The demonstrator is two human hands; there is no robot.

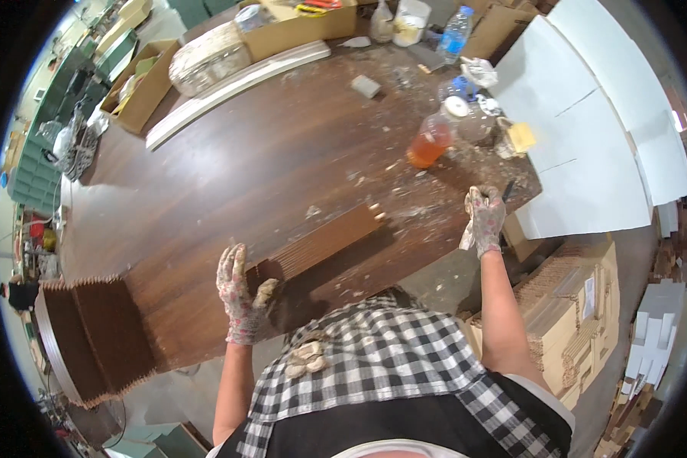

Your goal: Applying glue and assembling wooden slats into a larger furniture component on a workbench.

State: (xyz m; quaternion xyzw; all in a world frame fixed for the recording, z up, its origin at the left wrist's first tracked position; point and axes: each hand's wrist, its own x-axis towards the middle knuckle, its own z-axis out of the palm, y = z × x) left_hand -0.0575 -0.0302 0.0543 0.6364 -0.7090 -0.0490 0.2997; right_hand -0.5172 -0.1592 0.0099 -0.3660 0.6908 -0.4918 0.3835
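Observation:
A brown grooved wooden piece (pixel 320 248) lies on the table near its front edge, with small light pegs (pixel 375 212) at its right end. My left hand (pixel 240 294), in a patterned, stained glove, is at the left end of this piece, thumb and fingers apart. Whether it touches the wood is hard to see. Off to the right, my gloved right hand (pixel 485 220) is raised by the table's right corner, its fingers curled together. A thin dark object (pixel 507 189) shows beside those fingers; what they hold, if anything, cannot be made out.
Brown pieces stand stacked (pixel 99 340) at the table's left end. A bottle of orange liquid (pixel 430 141), a water bottle (pixel 455 34) and a yellow sponge (pixel 521 138) are at the back right. A white strip (pixel 237 93) lies behind. Stacked light panels (pixel 569 313) stand right of me.

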